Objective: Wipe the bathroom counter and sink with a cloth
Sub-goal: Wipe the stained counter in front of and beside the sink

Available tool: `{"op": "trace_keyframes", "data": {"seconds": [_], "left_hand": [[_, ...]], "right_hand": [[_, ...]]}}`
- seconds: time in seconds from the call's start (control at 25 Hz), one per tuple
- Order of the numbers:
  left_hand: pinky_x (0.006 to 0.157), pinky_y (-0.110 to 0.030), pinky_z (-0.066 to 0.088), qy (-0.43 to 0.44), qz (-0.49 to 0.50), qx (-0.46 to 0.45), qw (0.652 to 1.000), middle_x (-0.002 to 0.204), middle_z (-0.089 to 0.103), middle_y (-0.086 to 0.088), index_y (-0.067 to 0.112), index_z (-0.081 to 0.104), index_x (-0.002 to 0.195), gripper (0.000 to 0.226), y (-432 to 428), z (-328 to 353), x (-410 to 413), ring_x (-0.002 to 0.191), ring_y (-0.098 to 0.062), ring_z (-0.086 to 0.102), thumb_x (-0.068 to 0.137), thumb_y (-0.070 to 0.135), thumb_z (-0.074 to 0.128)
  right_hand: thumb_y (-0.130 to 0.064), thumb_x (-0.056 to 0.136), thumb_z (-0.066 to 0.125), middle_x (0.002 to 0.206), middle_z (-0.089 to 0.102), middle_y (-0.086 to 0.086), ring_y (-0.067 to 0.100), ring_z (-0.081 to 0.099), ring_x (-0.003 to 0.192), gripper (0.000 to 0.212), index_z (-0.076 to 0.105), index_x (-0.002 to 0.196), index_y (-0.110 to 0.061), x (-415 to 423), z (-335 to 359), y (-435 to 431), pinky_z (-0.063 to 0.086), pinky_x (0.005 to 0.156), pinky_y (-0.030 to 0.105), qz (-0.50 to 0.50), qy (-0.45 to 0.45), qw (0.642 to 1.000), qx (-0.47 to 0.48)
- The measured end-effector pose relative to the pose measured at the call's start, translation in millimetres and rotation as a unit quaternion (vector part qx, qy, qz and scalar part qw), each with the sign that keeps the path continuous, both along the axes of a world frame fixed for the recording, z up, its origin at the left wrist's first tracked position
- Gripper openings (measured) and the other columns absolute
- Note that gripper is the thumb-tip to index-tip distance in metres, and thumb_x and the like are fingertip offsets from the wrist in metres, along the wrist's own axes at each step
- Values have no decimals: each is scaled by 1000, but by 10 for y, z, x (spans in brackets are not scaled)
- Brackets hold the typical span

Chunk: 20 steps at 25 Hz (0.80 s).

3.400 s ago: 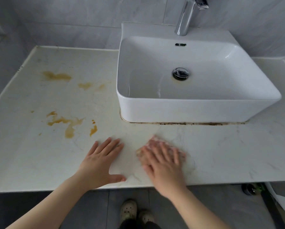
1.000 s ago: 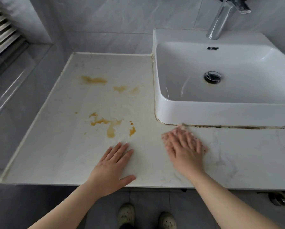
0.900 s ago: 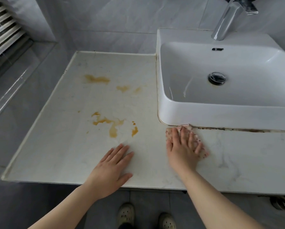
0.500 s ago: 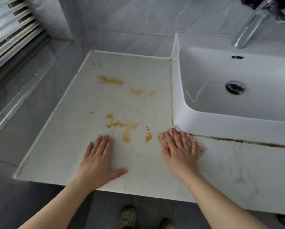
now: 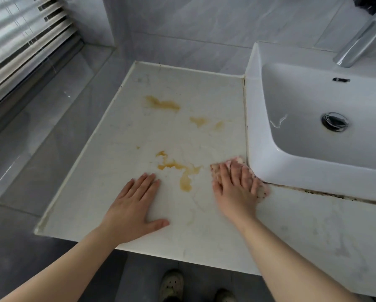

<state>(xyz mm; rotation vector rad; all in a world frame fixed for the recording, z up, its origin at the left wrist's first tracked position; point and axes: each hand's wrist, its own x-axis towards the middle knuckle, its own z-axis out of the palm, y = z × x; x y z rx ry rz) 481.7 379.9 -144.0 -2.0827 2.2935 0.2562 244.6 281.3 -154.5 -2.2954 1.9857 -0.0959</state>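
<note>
The pale counter (image 5: 121, 162) fills the middle of the frame, with the white sink (image 5: 291, 171) at the right. Yellow-brown stains (image 5: 178, 168) run on a slant from centre up toward upper left, the nearest just left of the cloth (image 5: 264, 191). That cloth lies at the sink's lower-left corner, pinned flat under the right hand (image 5: 235, 188), fingers spread. The left hand (image 5: 132, 205), open and empty, presses the counter at lower centre. The wiping hand is about as near the stains, so the next stroke likely goes leftward.
</note>
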Motion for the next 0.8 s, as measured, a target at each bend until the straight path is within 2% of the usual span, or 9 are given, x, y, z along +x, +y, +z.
{"op": "trace_keyframes", "data": {"seconds": [0.04, 0.12, 0.24, 0.32, 0.44, 0.52, 0.56, 0.68, 0.8], "left_hand": [[112, -29, 1, 8, 3, 0, 1000, 148, 34, -8, 11, 34, 142, 95, -7, 2, 49, 138, -16, 17, 78, 81, 23], [112, -30, 2, 18, 11, 1, 1000, 148, 34, -9, 10, 34, 142, 93, -12, -8, 107, 138, -17, 17, 80, 79, 22], [112, -32, 4, 11, 16, -10, 1000, 149, 32, -9, 10, 33, 143, 93, 5, -33, 104, 139, -18, 16, 81, 78, 22], [112, -32, 5, 10, 13, -17, 1000, 149, 29, -8, 10, 32, 143, 92, 6, -49, 98, 139, -18, 17, 81, 78, 22], [112, -32, 5, 6, 16, -25, 1000, 150, 28, -7, 10, 31, 143, 92, 1, -39, 105, 139, -18, 16, 81, 78, 22], [112, -34, 6, 11, 14, -25, 1000, 149, 29, -7, 11, 32, 143, 91, -2, -45, 115, 139, -17, 15, 82, 77, 22], [111, -34, 6, 15, 15, -25, 999, 149, 30, -7, 11, 33, 143, 90, -2, -45, 118, 139, -17, 15, 82, 76, 21], [111, -34, 7, 10, 14, -34, 999, 148, 33, -8, 11, 34, 142, 83, -5, -51, 127, 139, -20, 22, 86, 71, 21], [111, -34, 7, 18, 17, -40, 999, 148, 33, -7, 12, 35, 142, 78, 8, -61, 119, 139, -20, 24, 89, 66, 21]], "right_hand": [[-45, 94, 30, 153, 31, 2, 34, 27, 140, 53, 34, 145, -28, 108, 19, 119, 8, 111, 52, 17, -5, 1000, -14], [-43, 92, 34, 143, 47, 2, 34, 43, 130, 49, 47, 136, -25, 217, 60, 575, 20, 105, 54, 159, -34, 986, -37], [-48, 99, 16, 141, 49, -1, 27, 41, 131, 49, 42, 136, -28, -86, -22, 787, 23, 105, 51, 296, 29, 955, -21], [-50, 97, 12, 141, 49, 2, 29, 40, 132, 56, 42, 138, -26, -147, -41, 384, 18, 107, 48, 205, 24, 978, -37], [-54, 87, 13, 156, 22, -1, 30, 19, 143, 66, 27, 147, -31, 147, -41, -136, 2, 112, 48, 38, -3, 999, -7], [-49, 90, 24, 152, 33, 3, 34, 29, 139, 58, 37, 143, -28, 402, -22, 20, 8, 110, 51, 54, -19, 998, -19], [-47, 92, 27, 147, 42, 5, 35, 37, 134, 54, 42, 139, -27, 442, -27, 207, 14, 107, 53, 110, -20, 993, -41], [-48, 99, 14, 141, 49, 2, 29, 36, 132, 50, 39, 137, -28, 154, -53, 628, 17, 108, 48, 234, 25, 970, -62], [-50, 97, 17, 135, 56, 6, 33, 43, 125, 52, 47, 133, -27, 4, -103, 206, 20, 105, 49, 109, 32, 989, -94]]}}
